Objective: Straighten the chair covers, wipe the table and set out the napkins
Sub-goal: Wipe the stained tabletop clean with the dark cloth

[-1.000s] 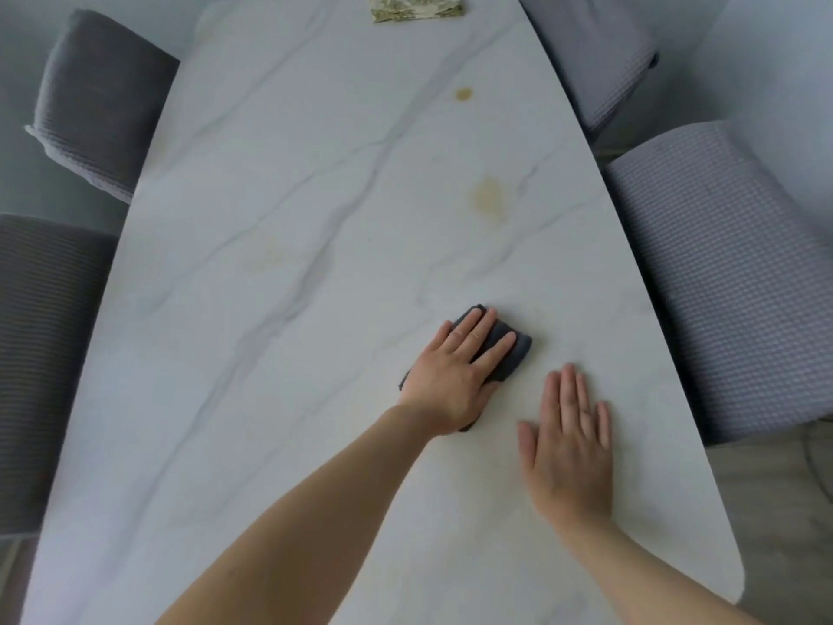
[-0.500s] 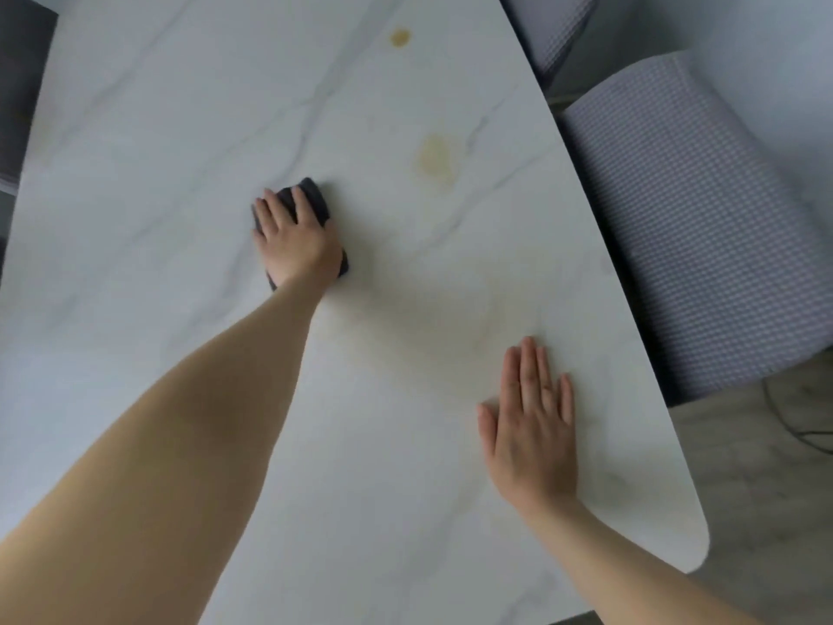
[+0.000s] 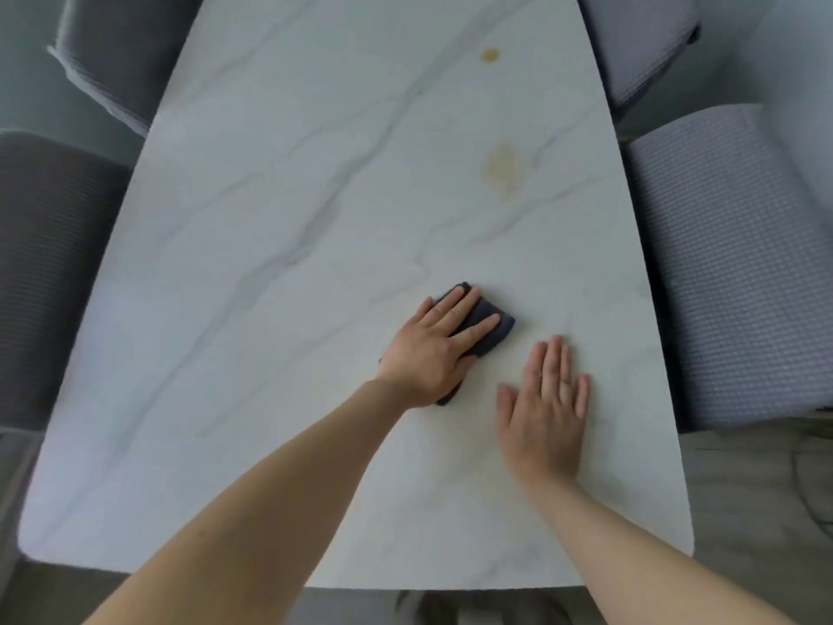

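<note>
Dark grey cloth (image 3: 480,329), folded small, lay under the left hand (image 3: 432,349): fingers (image 3: 455,309) spread narrow and flat on top, pressing rather than gripping, likely so the whole pad bore on the surface while wiping. Right hand (image 3: 547,408) lay just to the right of it and slightly nearer, palm down on bare tabletop, fingers loosely spread and holding nothing; it seemed to serve as a brace for the lean forward. The two hands were close but apart.

White marble-look table (image 3: 270,309) carried grey veins. Stains counted: two yellowish marks on the far right part, a large stain (image 3: 502,166) and beyond it a small spot (image 3: 490,55), both well beyond the cloth and unwiped. Faint yellowish smearing showed around the hands.

Chairs counted: four, two per side. Near left chair (image 3: 49,272) and far left chair (image 3: 121,47) wore dark grey covers; near right chair (image 3: 739,272) and far right chair (image 3: 640,42) wore paler ones. All sat tucked close to the table edges. Napkins: none in view, so wiping appeared mid-course.
</note>
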The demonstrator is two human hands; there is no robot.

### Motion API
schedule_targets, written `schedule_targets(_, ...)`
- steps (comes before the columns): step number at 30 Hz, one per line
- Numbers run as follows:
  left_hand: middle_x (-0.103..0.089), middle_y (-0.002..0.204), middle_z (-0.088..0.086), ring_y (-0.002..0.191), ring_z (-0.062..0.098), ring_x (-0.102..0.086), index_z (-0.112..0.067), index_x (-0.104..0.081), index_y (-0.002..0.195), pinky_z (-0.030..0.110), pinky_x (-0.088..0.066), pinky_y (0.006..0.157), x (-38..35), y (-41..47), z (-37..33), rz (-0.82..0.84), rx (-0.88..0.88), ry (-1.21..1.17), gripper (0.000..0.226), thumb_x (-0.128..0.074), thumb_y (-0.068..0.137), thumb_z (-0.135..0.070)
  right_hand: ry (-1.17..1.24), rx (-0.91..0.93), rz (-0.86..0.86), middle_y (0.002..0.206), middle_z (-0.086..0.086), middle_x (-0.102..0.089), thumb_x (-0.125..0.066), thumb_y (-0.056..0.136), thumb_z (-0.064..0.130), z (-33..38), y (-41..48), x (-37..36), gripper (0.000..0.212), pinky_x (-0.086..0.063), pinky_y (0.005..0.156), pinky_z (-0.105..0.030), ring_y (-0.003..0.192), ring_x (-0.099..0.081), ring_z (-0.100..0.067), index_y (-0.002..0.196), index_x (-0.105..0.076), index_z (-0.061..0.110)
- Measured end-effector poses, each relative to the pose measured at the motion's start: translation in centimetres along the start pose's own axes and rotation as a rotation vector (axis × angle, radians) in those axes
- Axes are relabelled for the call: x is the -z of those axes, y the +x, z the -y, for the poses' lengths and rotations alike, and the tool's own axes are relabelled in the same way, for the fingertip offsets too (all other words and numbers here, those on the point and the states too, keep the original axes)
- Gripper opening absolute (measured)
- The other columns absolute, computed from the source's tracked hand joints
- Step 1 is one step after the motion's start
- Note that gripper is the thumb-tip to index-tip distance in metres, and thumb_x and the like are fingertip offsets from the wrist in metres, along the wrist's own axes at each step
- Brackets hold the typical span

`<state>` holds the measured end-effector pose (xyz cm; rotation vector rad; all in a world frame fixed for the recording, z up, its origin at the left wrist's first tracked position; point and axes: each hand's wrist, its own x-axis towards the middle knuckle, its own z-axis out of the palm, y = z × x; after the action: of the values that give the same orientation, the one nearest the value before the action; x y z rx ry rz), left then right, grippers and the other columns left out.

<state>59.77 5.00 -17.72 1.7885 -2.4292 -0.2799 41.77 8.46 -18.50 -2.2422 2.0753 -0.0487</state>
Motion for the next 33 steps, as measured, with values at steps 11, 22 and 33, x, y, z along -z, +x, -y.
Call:
schedule_targets(11,-0.006,0.161,0.007,0.148,0.024,0.001,-0.028,-0.014,0.151,0.043,-0.013,0.118,-0.1,-16.5,-1.2,-0.183,1.272,-0.044,0.057,-0.033,0.098,-0.036,0.074,0.284,0.057,0.150,-0.018,-0.034,-0.028,0.085,0.042,-4.2,0.6,0.3,0.069,-0.021,0.104,-0.043,0.138,-0.035,-0.030,0.140,-0.040,0.002)
schedule_targets(22,-0.017,0.158,0.011,0.147,0.029,-0.009,-0.026,-0.025,0.150,0.046,-0.017,0.118,-5.3,-8.0,-25.0,-0.126,0.864,-0.025,0.057,-0.034,0.096,-0.043,-0.103,0.885,0.148,0.158,-0.011,-0.013,-0.020,0.094,0.049,-12.9,3.1,2.1,0.069,-0.005,0.114,-0.035,0.146,-0.012,-0.023,0.150,-0.016,0.011)
schedule_targets(33,-0.007,0.160,0.011,0.147,0.027,-0.002,-0.025,-0.016,0.151,0.049,-0.011,0.117,-3.0,-16.7,-13.0,-0.297,1.644,-0.081,0.057,-0.031,0.097,-0.037,-0.039,0.951,0.057,0.157,-0.013,-0.019,-0.020,0.093,0.046,-13.9,3.5,0.9,0.066,-0.011,0.115,-0.038,0.145,-0.018,-0.024,0.149,-0.022,0.010)
